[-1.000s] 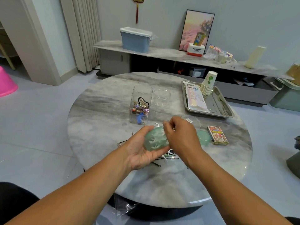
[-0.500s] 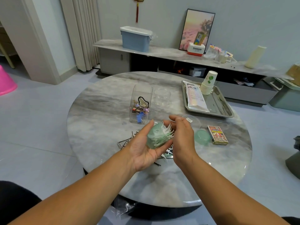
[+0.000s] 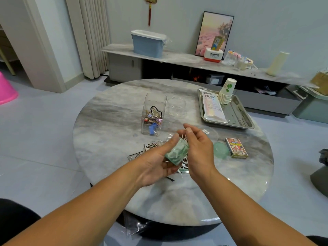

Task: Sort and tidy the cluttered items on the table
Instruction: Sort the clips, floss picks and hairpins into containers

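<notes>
From the head view, I am gripping the green jar [image 3: 176, 153] of floss picks in my left hand [image 3: 156, 166] above the surface's [image 3: 110, 135] near middle, my right hand [image 3: 198, 148] loosely open beside it. I am judging the tidying about half done: clips are sitting in the clear box [image 3: 153, 114], while hairpins [image 3: 142, 150] and the green lid [image 3: 221, 150] are lying loose.

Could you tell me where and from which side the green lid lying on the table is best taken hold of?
Take the green lid by its round rim, coming from above: it lies flat and low on the table. The card box crowds its right side, so a grip across near and far edges looks easiest.
</notes>
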